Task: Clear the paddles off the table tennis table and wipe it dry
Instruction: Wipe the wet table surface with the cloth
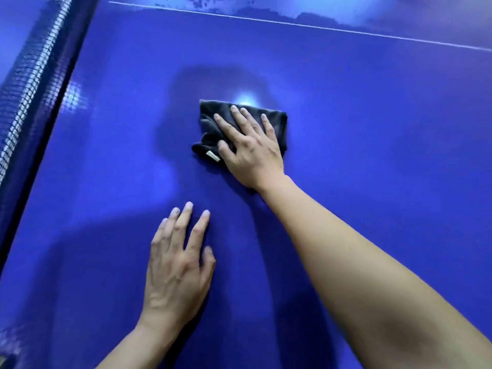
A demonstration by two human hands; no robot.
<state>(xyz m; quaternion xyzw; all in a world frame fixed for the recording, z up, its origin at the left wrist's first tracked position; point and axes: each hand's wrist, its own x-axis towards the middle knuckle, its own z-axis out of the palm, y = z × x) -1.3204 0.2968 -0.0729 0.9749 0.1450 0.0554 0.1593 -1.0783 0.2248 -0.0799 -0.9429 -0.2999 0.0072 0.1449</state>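
The blue table tennis table fills the view. A dark grey folded cloth lies on it near the middle. My right hand presses flat on the cloth with straight, spread fingers. My left hand rests flat on the bare table surface, closer to me and to the left of the cloth, fingers straight. No paddles are in view.
The net runs along the left side. A white line crosses the table at the far end. Beyond that line lies a paler wet patch with a ragged edge.
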